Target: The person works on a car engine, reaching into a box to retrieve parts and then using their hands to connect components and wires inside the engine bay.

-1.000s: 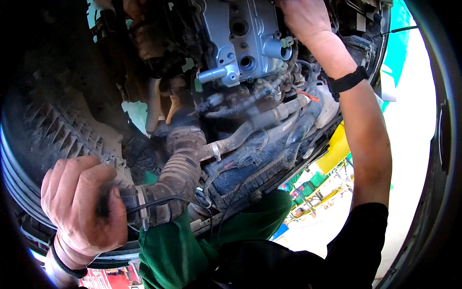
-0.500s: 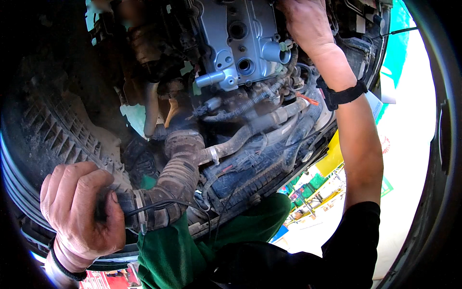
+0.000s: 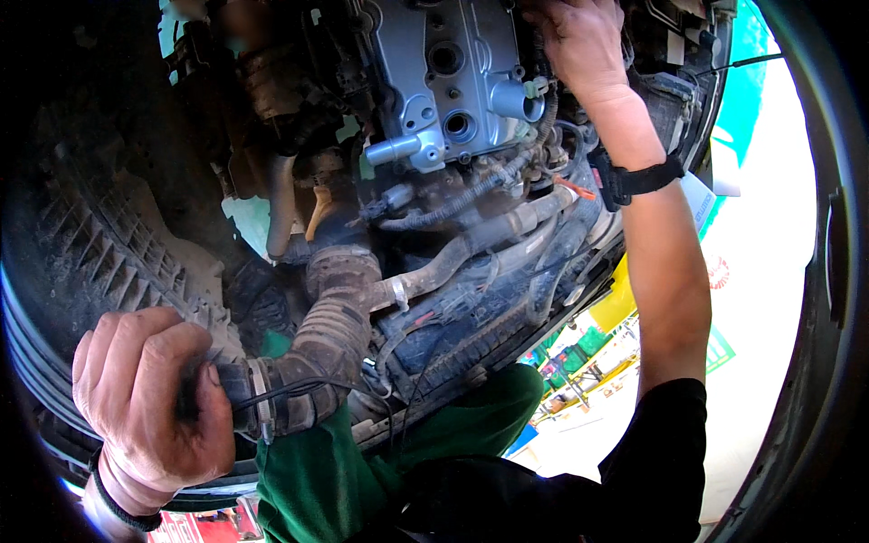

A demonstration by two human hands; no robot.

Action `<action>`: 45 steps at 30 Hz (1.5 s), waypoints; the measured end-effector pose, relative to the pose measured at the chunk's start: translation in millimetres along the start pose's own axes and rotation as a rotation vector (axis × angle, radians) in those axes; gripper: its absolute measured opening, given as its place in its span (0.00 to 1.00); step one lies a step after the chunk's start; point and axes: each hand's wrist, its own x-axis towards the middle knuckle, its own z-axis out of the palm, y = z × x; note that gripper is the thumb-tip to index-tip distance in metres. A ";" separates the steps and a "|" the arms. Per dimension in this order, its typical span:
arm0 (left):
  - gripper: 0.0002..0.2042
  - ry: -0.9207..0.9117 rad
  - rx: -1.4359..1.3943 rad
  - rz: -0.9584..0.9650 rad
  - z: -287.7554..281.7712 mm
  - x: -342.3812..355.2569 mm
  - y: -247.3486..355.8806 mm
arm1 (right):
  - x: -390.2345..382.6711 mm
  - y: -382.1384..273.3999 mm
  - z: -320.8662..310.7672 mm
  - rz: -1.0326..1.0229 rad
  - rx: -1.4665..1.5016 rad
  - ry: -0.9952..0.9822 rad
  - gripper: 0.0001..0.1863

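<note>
At lower left, my left hand [image 3: 154, 398] is closed round the dark end of a ribbed air hose [image 3: 321, 348], beside a metal clamp [image 3: 262, 398]. The hose bends upward to a dusty coupling with a thinner branch pipe [image 3: 425, 276]. My right hand [image 3: 584, 45] reaches to the top edge, right of a silver engine cover [image 3: 425, 63] with round openings and tube stubs. Its fingers are curled among dark parts, and what they hold is hidden. Below the cover run a corrugated harness [image 3: 416, 217] and a small orange piece [image 3: 579, 190].
A finned dark plastic panel [image 3: 118, 262] fills the left. Grimy hoses lie along the front edge [image 3: 507, 348] of the engine bay, above my green-trousered leg [image 3: 471, 416]. Beyond at right are a yellow panel [image 3: 606, 299], bright floor and racks of equipment [image 3: 579, 362].
My right forearm has shifted slightly left and its fingers look more bent at the top. My left hand keeps its grip, sitting a little lower and further left in view.
</note>
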 end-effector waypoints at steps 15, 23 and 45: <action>0.13 0.019 0.016 0.002 -0.3 1.4 0.5 | -8.0 -16.1 32.3 0.332 -0.052 -0.061 0.15; 0.14 0.055 0.022 0.007 1.4 1.5 1.7 | -6.4 -18.8 22.0 0.374 0.232 -0.005 0.20; 0.14 0.044 0.017 0.026 0.1 3.7 1.3 | -19.9 -5.3 45.7 0.343 0.047 -0.066 0.13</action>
